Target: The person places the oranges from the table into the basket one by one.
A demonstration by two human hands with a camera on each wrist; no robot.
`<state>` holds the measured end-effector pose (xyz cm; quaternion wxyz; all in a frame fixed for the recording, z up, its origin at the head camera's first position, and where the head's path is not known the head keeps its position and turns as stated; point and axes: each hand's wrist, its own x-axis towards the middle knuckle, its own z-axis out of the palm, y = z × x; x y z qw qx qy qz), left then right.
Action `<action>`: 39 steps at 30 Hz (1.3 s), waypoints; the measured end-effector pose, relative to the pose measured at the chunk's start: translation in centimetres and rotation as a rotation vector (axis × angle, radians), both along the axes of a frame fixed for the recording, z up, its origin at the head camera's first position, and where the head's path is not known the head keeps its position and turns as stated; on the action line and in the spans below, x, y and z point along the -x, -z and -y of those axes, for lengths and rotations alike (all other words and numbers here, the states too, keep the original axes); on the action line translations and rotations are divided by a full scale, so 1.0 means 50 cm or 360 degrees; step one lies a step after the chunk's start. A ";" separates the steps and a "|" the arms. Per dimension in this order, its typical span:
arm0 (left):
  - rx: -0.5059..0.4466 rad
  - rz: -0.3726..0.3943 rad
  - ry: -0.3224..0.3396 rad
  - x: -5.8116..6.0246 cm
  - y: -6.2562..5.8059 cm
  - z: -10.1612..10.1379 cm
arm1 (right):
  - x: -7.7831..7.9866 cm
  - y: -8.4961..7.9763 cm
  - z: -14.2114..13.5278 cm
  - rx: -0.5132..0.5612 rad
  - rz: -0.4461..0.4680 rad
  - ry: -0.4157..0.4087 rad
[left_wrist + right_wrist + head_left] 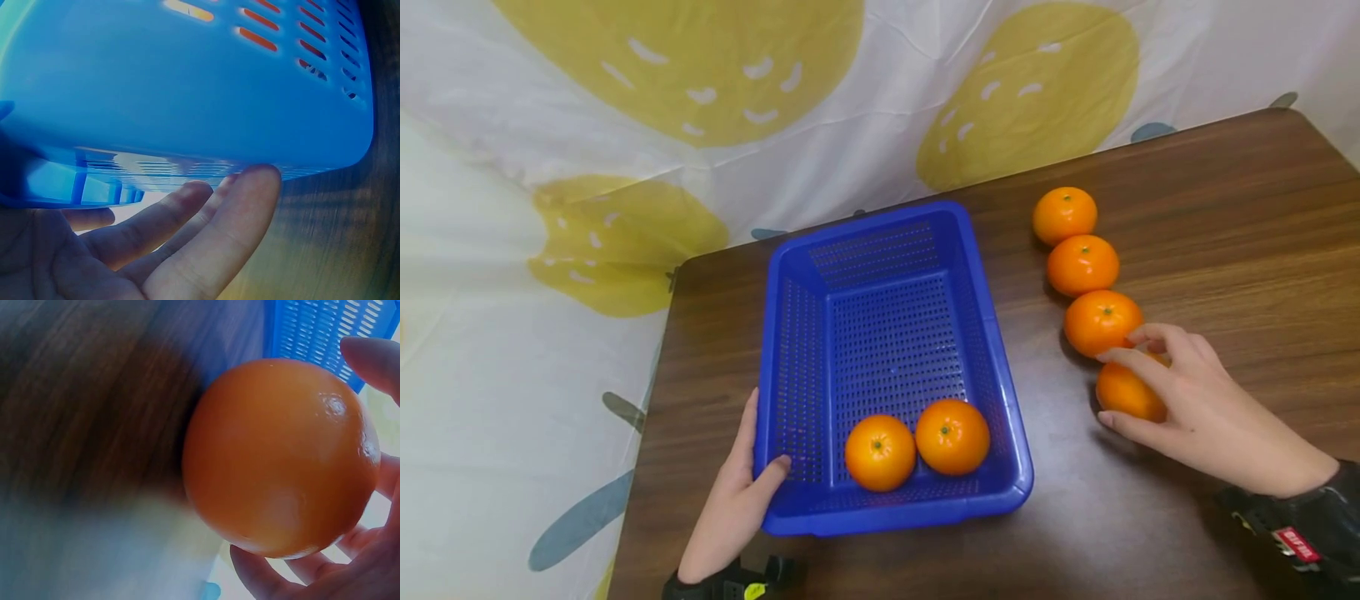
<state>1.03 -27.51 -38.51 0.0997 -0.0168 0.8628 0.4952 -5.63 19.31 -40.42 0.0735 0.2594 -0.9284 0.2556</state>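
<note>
A blue plastic basket point(887, 333) with perforated walls stands on the table, two oranges point(952, 437) side by side at its near end. My left hand point(730, 504) grips the basket's left side near the front corner, thumb over the rim and fingers along the outer wall. To the right of the basket, several oranges point(1083, 265) form a row running away from me. My right hand point(1195, 400) holds the nearest orange point(1123, 393) of that row, thumb on its near side and fingers curled over the far side. In the right wrist view this orange point(281, 459) fills the grasp.
The brown wooden table point(1247, 217) ends at the back against a white curtain point(887, 100) printed with yellow fruit shapes. Wood surface shows between the basket and the row of oranges. Dark bands with cameras sit on both wrists.
</note>
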 end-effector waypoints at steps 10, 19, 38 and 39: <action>-0.0033 -0.0025 0.0004 -0.001 0.001 0.000 | -0.001 0.007 -0.001 -0.0019 -0.0057 0.0012; -0.0052 -0.0025 0.0012 -0.001 -0.001 -0.001 | -0.005 0.011 -0.003 -0.0027 -0.0045 0.0032; -0.0052 -0.0025 0.0008 -0.001 -0.001 -0.001 | -0.010 0.025 0.004 0.0009 0.0067 0.0074; -0.0048 -0.0028 0.0009 -0.001 -0.001 -0.001 | -0.010 0.025 0.004 0.0013 0.0067 0.0073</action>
